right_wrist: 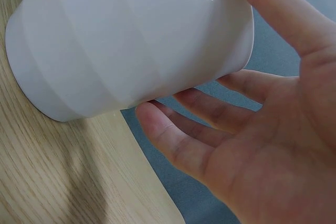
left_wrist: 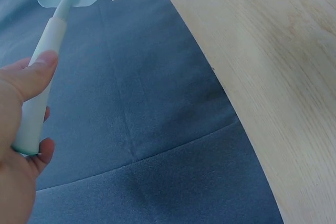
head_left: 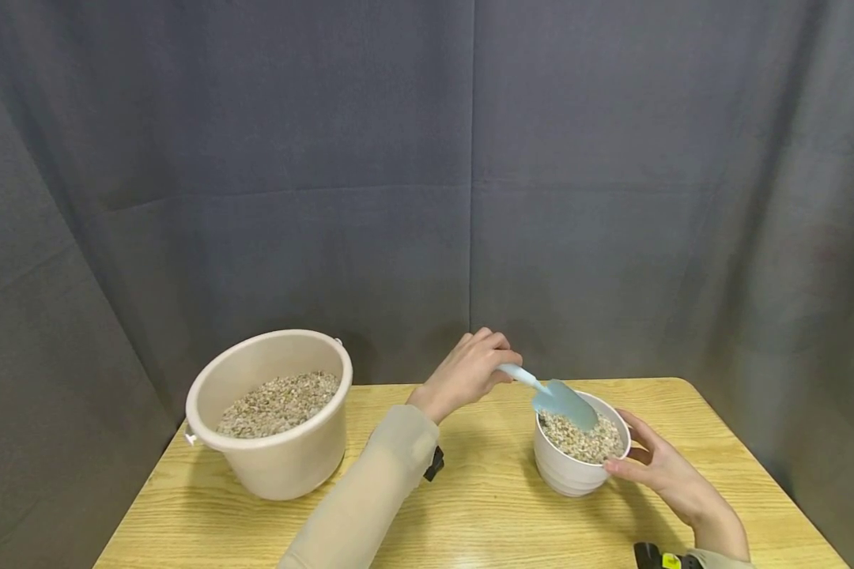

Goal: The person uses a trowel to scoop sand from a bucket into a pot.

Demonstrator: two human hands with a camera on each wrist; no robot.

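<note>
Left hand: the left hand is curled round the pale handle of a light blue trowel, thumb along the top of the handle and the butt end tucked into the palm, as the left wrist view shows.
Trowel blade: it slopes down and to the right from the grip, its tip over the near-left part of the white pot's mouth, at or just above the gravel; whether it touches the gravel I cannot tell.
Right hand: the right hand cups the right side of the white pot, thumb at the rim; in the right wrist view the fingers lie only gently bent beneath and beside the wall, so it steadies the pot more than it clasps it.
White pot: a ribbed white pot standing upright on the table, right of centre and nearer the back edge than the front.
Pot contents: small pale gravel, filled nearly to the rim.
Bucket: a beige plastic bucket stands near the table's back left corner, well apart from the pot.
Bucket contents: the same pale gravel, filling its lower part, well below the rim.
Table: light wooden top with rounded corners.
Backdrop: a dark grey cloth hangs behind and at both sides.
</note>
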